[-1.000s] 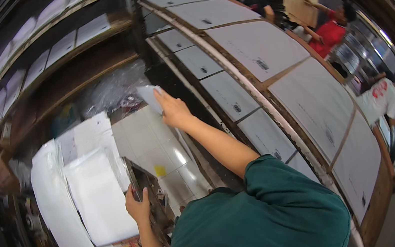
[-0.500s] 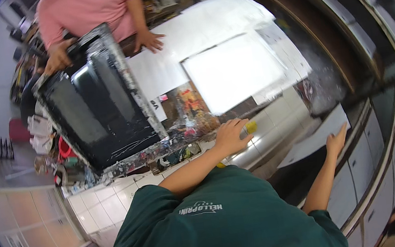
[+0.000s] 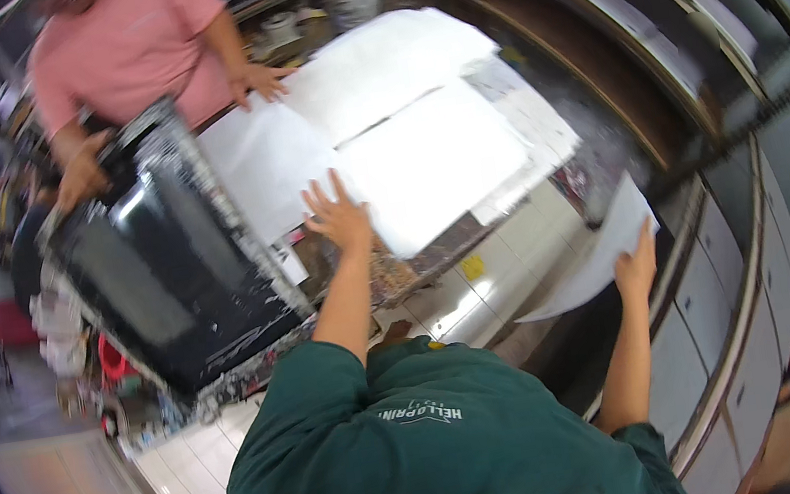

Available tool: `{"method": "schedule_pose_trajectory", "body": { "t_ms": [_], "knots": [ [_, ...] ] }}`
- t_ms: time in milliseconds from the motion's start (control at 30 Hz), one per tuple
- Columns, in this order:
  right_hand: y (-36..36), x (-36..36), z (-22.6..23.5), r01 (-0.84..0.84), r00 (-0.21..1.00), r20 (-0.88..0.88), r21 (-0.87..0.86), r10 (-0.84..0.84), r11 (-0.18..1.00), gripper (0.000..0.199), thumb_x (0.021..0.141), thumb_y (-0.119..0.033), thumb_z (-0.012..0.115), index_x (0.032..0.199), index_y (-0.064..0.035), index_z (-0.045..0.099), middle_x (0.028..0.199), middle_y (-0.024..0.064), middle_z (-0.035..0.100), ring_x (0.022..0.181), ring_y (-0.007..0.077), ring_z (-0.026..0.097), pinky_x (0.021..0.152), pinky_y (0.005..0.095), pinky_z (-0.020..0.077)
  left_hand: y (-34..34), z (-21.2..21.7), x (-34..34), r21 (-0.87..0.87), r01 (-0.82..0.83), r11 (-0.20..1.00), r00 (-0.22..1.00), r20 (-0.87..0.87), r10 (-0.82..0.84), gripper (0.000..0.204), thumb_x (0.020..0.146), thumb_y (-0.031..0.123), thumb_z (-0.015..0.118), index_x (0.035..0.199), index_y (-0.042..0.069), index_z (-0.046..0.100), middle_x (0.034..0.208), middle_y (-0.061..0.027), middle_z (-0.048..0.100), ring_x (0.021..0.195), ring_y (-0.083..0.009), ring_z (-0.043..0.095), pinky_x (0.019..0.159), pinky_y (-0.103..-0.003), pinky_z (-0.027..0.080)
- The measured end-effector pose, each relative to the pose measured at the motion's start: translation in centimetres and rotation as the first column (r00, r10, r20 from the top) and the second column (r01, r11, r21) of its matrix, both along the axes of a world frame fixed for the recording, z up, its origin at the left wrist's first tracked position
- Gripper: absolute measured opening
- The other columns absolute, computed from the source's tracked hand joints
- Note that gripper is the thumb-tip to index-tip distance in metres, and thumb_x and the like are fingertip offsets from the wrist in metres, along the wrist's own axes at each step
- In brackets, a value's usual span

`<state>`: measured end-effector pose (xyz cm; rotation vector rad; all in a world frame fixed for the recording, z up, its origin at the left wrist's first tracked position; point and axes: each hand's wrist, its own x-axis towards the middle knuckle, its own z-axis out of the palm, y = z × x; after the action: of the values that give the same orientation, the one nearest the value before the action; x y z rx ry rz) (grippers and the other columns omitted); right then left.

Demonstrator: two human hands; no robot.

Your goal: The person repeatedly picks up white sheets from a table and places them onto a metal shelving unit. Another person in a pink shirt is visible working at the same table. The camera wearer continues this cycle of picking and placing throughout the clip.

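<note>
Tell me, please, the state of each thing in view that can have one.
Right grip, closed on a sheet
Held white sheet, bent in a curve
Left grip, open, fingers spread; contact with paper unclear
Dark framed screen, held at its edge by a co-worker's hand
Large white sheets, lying spread out
Pale sheets at right, laid side by side

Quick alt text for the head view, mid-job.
The person's right hand holds a thin, bent white sheet; their left hand spreads over flat white sheets. Opposite, a pink-shirted co-worker holds a black rectangular framed panel.
</note>
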<state>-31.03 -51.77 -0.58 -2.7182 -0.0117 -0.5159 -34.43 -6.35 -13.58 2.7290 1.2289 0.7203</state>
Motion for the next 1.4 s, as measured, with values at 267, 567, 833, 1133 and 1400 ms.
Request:
{"method": "schedule_pose_trajectory", "body": {
  "t_ms": [267,567,833,1133,1400],
  "knots": [
    [1.6,3.2,12.1,-0.031,0.991,0.131,0.109,0.017,0.994,0.073,0.066,0.004,0.050,0.136,-0.0076,0.032,0.136,0.0218,0.037,0.125,0.0332,0.037,0.103,0.0376,0.0325,6.4,-5.9,10.3,0.123,0.354,0.927,0.931,0.044,-0.362,0.047,0.073,0.018,0.054,0.119,0.024,0.055,0.097,-0.0054,0.060,0.083,-0.0242,0.058,0.066,-0.045,0.042],
    [-26.8,-11.3,26.9,0.139,0.855,0.315,0.628,-0.413,0.766,0.064,0.070,-0.001,0.054,0.133,-0.0112,0.043,0.109,0.0082,0.058,0.082,0.0149,0.058,0.075,0.0297,0.0472,-1.9,-0.4,11.7,-0.008,0.544,0.839,0.836,0.085,-0.541,0.038,0.074,0.014,0.047,0.109,0.015,0.062,0.094,-0.0085,0.056,0.079,-0.0298,0.059,0.064,-0.044,0.047],
    [-44.9,-29.6,19.0,0.508,0.565,0.079,0.751,-0.821,0.422,0.073,0.065,0.000,0.049,0.136,-0.0056,0.035,0.070,0.0060,0.050,0.052,0.0124,0.042,0.044,0.0277,0.0334,-6.7,4.7,11.2,0.035,0.673,0.739,0.702,0.286,-0.653,0.038,0.079,0.013,0.049,0.116,0.015,0.059,0.087,-0.0126,0.061,0.077,-0.0330,0.059,0.068,-0.044,0.046],
    [-46.7,-30.3,13.4,0.635,0.480,-0.039,0.705,-0.876,0.316,0.069,0.065,-0.001,0.049,0.133,0.0010,0.037,0.073,0.0108,0.054,0.052,0.0150,0.048,0.044,0.0276,0.0360,-12.3,14.9,8.3,-0.005,0.818,0.575,0.512,0.462,-0.724,0.034,0.085,0.015,0.051,0.118,0.013,0.058,0.075,-0.0157,0.062,0.066,-0.0312,0.059,0.061,-0.040,0.045],
    [-49.4,-31.1,13.1,0.602,0.460,-0.060,0.754,-0.886,0.262,0.076,0.060,0.001,0.048,0.135,-0.0097,0.037,0.082,0.0105,0.053,0.055,0.0175,0.048,0.045,0.0295,0.0364,-14.2,18.0,9.7,0.037,0.912,0.408,0.359,0.410,-0.839,0.033,0.077,0.003,0.047,0.106,0.002,0.062,0.091,-0.0144,0.062,0.084,-0.0313,0.059,0.073,-0.035,0.046]
  ]
}}
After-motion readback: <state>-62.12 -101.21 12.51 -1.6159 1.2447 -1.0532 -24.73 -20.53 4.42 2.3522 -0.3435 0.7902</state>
